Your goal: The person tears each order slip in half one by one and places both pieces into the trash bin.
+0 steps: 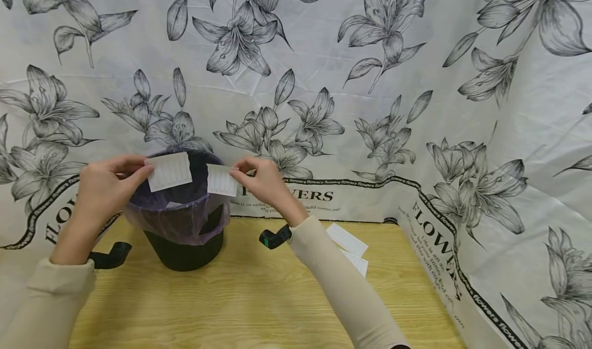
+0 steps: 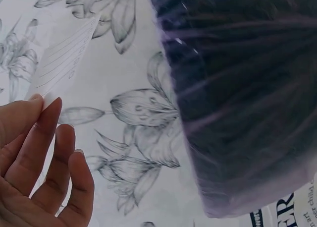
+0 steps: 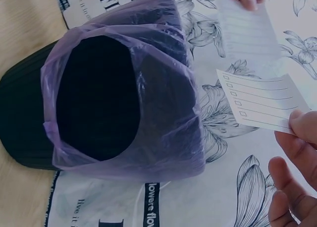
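Observation:
My left hand pinches a larger piece of lined white paper between thumb and fingers. My right hand pinches a smaller lined piece, its edge facing the other piece across a narrow gap. Both pieces are held up at the rim of a dark trash bin lined with a purple plastic bag. Small checkboxes run along one side of the right piece in the right wrist view. A bit of white paper shows inside the bin.
Two lined paper sheets lie overlapping on the wooden table, right of the bin and partly behind my right sleeve. Cloth printed with flowers hangs behind the table and along its right side.

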`<state>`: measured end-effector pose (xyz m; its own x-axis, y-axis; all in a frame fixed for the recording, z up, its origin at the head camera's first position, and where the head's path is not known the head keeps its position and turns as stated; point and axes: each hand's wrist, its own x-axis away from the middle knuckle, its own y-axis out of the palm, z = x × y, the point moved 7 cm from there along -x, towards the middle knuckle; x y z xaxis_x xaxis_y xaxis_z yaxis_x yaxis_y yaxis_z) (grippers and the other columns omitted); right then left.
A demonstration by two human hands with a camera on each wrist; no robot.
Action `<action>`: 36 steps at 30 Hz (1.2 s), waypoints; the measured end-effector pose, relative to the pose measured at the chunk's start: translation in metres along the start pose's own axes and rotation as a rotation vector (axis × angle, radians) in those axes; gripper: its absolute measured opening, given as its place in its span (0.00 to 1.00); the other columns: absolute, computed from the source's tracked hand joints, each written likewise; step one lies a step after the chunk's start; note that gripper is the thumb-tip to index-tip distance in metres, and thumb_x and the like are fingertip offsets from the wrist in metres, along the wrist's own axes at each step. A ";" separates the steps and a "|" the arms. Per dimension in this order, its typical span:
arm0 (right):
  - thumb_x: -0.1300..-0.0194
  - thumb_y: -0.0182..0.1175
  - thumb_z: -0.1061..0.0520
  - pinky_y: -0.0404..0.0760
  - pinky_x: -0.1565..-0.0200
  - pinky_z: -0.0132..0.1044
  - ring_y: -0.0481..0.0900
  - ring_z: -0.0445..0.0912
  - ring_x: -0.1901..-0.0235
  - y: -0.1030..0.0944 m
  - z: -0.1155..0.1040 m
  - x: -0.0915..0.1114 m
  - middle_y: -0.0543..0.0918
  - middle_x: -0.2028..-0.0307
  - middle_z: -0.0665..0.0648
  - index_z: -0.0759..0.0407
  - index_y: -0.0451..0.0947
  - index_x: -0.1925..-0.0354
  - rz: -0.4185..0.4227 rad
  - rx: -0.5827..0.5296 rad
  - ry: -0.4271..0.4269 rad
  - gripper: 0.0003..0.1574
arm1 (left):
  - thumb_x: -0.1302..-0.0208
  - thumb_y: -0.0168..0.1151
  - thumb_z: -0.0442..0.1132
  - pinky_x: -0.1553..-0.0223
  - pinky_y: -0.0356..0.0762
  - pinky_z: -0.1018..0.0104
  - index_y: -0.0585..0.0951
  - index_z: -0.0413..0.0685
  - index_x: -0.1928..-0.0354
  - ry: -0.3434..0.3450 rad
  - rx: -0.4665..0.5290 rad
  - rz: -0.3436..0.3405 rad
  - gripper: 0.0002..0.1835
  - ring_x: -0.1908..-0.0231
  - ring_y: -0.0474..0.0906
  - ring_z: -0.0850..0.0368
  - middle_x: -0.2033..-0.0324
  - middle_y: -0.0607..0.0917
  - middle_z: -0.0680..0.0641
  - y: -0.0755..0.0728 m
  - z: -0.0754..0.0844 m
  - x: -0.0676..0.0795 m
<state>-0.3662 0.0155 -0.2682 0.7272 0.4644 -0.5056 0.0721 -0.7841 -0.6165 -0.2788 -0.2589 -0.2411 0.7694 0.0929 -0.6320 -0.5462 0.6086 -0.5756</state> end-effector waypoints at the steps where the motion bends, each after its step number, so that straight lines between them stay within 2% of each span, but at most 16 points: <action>1: 0.26 0.63 0.52 0.80 0.61 0.31 0.85 0.45 0.58 0.000 -0.002 -0.001 0.89 0.58 0.54 0.55 0.86 0.53 -0.003 0.004 -0.002 0.10 | 0.31 0.69 0.41 0.70 0.64 0.90 0.88 0.39 0.50 -0.006 -0.010 -0.006 0.14 0.70 0.64 0.97 0.61 0.90 0.34 0.000 -0.002 0.000; 7: 0.25 0.63 0.50 0.77 0.65 0.30 0.84 0.44 0.57 0.000 -0.008 -0.007 0.89 0.57 0.53 0.54 0.86 0.52 -0.018 0.006 0.015 0.11 | 0.29 0.67 0.44 0.71 0.63 0.89 0.86 0.37 0.47 -0.060 -0.048 -0.062 0.18 0.70 0.62 0.97 0.57 0.90 0.33 0.004 -0.017 -0.001; 15: 0.26 0.64 0.50 0.79 0.64 0.29 0.85 0.43 0.57 0.006 -0.012 -0.012 0.89 0.57 0.54 0.55 0.86 0.51 -0.023 -0.027 0.039 0.13 | 0.28 0.65 0.47 0.72 0.64 0.88 0.85 0.36 0.45 -0.150 -0.072 -0.082 0.21 0.73 0.61 0.96 0.54 0.88 0.30 0.005 -0.036 0.001; 21: 0.26 0.64 0.50 0.80 0.62 0.29 0.84 0.41 0.57 0.015 -0.018 -0.017 0.89 0.56 0.53 0.54 0.86 0.50 -0.039 -0.037 0.049 0.13 | 0.28 0.66 0.48 0.73 0.72 0.78 0.85 0.35 0.47 -0.162 -0.092 -0.110 0.21 0.72 0.63 0.89 0.55 0.88 0.29 0.010 -0.041 0.004; 23: 0.26 0.64 0.51 0.80 0.61 0.28 0.84 0.41 0.57 0.018 -0.022 -0.019 0.89 0.56 0.54 0.55 0.86 0.50 -0.046 -0.043 0.041 0.12 | 0.28 0.66 0.47 0.72 0.75 0.73 0.86 0.35 0.47 -0.160 -0.090 -0.110 0.21 0.71 0.69 0.83 0.56 0.88 0.29 0.011 -0.042 0.005; 24: 0.26 0.64 0.52 0.80 0.60 0.28 0.84 0.42 0.57 0.019 -0.024 -0.020 0.89 0.56 0.54 0.56 0.86 0.49 -0.050 -0.041 0.035 0.13 | 0.28 0.66 0.47 0.71 0.77 0.70 0.86 0.35 0.48 -0.156 -0.092 -0.109 0.20 0.71 0.75 0.76 0.56 0.88 0.29 0.012 -0.043 0.005; 27: 0.26 0.64 0.53 0.79 0.59 0.27 0.84 0.41 0.58 0.023 -0.030 -0.024 0.89 0.57 0.54 0.56 0.86 0.49 -0.057 -0.028 0.012 0.13 | 0.28 0.66 0.45 0.69 0.80 0.62 0.86 0.34 0.48 -0.144 -0.091 -0.115 0.20 0.67 0.87 0.49 0.56 0.88 0.28 0.015 -0.044 0.005; 29: 0.26 0.64 0.52 0.78 0.59 0.27 0.84 0.41 0.57 0.025 -0.033 -0.026 0.89 0.57 0.54 0.56 0.86 0.49 -0.067 -0.017 0.001 0.13 | 0.28 0.65 0.45 0.69 0.81 0.58 0.85 0.33 0.48 -0.138 -0.098 -0.129 0.20 0.60 0.86 0.34 0.56 0.87 0.28 0.017 -0.045 0.005; 34: 0.25 0.62 0.51 0.79 0.58 0.28 0.84 0.41 0.56 0.028 -0.035 -0.029 0.89 0.55 0.54 0.55 0.86 0.48 -0.089 0.007 0.005 0.13 | 0.26 0.63 0.47 0.71 0.80 0.59 0.84 0.31 0.46 -0.140 -0.104 -0.180 0.22 0.56 0.84 0.29 0.54 0.86 0.27 0.015 -0.052 -0.001; 36: 0.24 0.62 0.51 0.79 0.58 0.29 0.84 0.42 0.56 0.029 -0.034 -0.030 0.89 0.55 0.53 0.55 0.86 0.48 -0.090 0.015 0.014 0.13 | 0.26 0.63 0.47 0.69 0.81 0.55 0.83 0.31 0.45 -0.137 -0.108 -0.200 0.23 0.55 0.84 0.28 0.54 0.86 0.27 0.012 -0.053 -0.004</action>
<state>-0.3627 -0.0349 -0.2504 0.7278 0.5265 -0.4394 0.1269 -0.7331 -0.6682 -0.3062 -0.2944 -0.2728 0.8991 0.0898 -0.4284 -0.4057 0.5386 -0.7385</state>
